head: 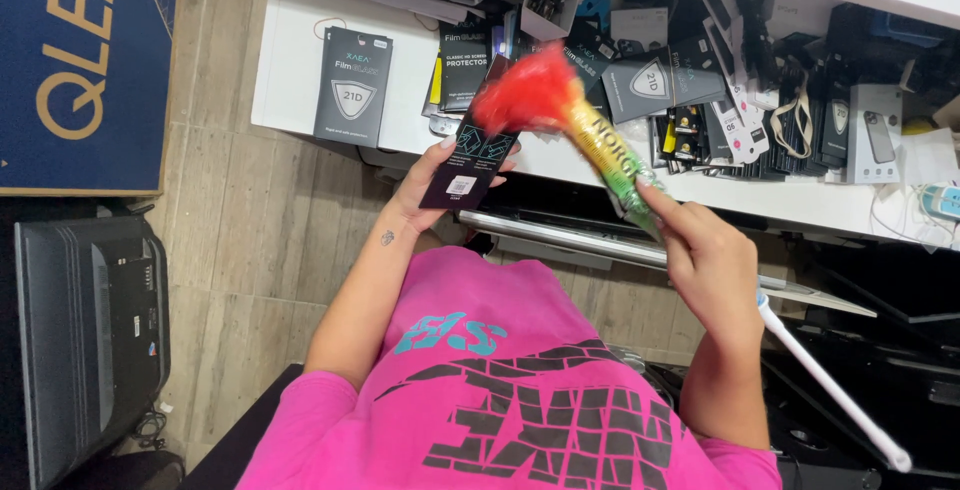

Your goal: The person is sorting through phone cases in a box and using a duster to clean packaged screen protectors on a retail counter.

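Left hand [425, 182] grip clamped on dark flat packet [472, 155], held just off the table [300, 70] edge. Right hand [712, 260] grip closed on feather duster [580, 125], head touching packet. Risk: loose hold, brushing could knock it down.

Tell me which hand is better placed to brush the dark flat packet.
Right hand: it grips the rainbow feather duster, whose red tip lies at the dark flat packet held in the left hand.

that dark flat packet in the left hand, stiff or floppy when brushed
Probably fairly stiff: the dark flat packet stands straight out of the left hand. Likely light, pinched at one end only. The feather duster in the right hand looks soft.
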